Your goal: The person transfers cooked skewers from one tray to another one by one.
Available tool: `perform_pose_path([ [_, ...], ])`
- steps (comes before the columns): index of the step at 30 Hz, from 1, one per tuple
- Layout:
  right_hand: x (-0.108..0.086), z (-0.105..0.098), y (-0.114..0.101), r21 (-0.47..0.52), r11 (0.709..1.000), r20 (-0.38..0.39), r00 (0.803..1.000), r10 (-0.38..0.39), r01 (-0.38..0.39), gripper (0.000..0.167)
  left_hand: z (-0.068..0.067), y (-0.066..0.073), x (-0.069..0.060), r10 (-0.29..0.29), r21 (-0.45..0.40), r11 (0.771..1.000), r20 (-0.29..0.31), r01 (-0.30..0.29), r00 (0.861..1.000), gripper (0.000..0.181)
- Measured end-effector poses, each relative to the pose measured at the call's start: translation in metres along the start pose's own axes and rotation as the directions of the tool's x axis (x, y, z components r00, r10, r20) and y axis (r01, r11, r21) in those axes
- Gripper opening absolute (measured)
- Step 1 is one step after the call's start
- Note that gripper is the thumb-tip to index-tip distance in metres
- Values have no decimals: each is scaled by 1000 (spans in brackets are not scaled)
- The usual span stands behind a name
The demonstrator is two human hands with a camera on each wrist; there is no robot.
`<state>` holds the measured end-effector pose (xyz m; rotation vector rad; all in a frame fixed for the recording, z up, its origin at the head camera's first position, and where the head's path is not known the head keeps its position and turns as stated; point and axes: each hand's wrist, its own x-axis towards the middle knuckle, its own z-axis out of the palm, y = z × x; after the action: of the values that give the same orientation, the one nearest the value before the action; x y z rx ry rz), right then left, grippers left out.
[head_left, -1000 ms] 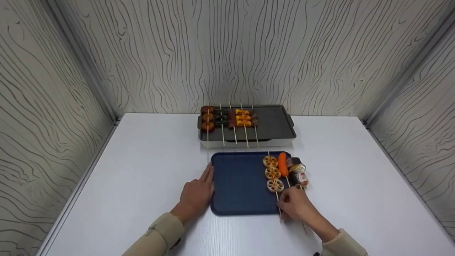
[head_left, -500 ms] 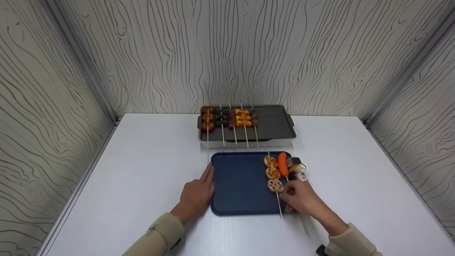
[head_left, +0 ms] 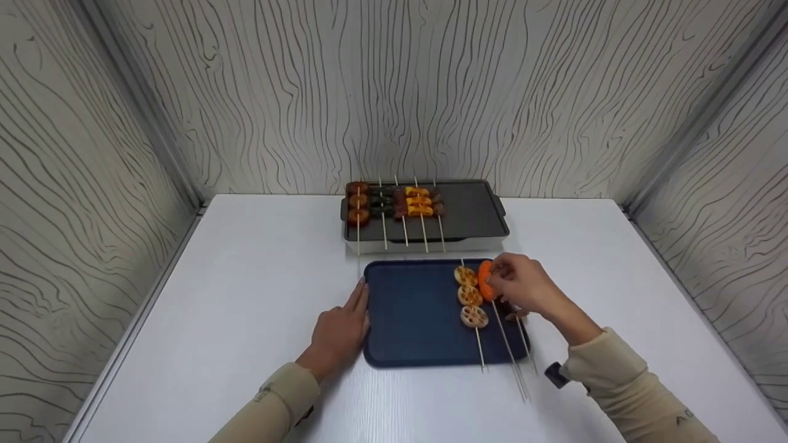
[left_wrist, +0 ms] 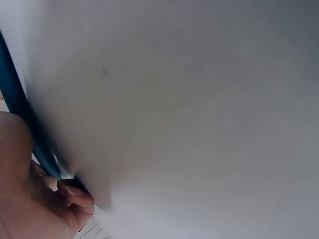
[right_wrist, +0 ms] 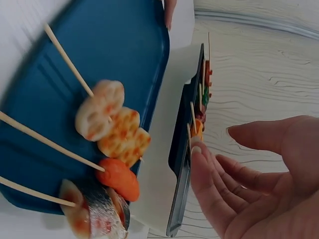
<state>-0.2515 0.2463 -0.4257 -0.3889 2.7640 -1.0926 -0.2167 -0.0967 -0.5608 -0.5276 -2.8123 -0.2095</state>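
My left hand (head_left: 341,335) rests against the left rim of a dark blue tray (head_left: 412,320), index finger stretched along the edge; some fingers look bent at the rim in the left wrist view. My right hand (head_left: 523,283) hovers over the tray's right side, thumb and fingers apart with nothing between them in the right wrist view. Below it lie three skewers: lotus root slices (head_left: 471,296), an orange sausage (right_wrist: 119,180), and silvery-skinned, fish-like pieces (right_wrist: 102,214). In the head view my right hand partly hides the sausage and most of the fish-like pieces.
Behind the tray stands a dark grill plate (head_left: 471,212) on a pale base. Several skewers, among them yellow pieces (head_left: 418,202) and brown-orange rounds (head_left: 358,204), lie over its left part. Patterned panels (head_left: 418,92) wall the white table (head_left: 258,258) at the back and sides.
My right hand has left the skewer sticks and risen toward the back, up beside the sausage. The camera has shifted slightly. My left hand stays at the tray's rim.
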Motion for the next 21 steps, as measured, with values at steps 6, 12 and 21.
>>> perform_pose_path([
  [6, 32, -7, -3, 32, 999, 20, 1000, 23, -24, 33, 5, -3, 1, -4, -4, 1000, 0, 4, 1000, 51],
  [12, 56, -2, -12, 52, 999, 36, 999, 14, -16, 43, 1, -1, 1, -4, -18, 1000, -10, 4, 1000, 51],
  [21, 88, 15, -16, 86, 994, 84, 994, 64, -71, 52, 1, 0, 0, -13, -42, 999, -10, 13, 1000, 51],
])
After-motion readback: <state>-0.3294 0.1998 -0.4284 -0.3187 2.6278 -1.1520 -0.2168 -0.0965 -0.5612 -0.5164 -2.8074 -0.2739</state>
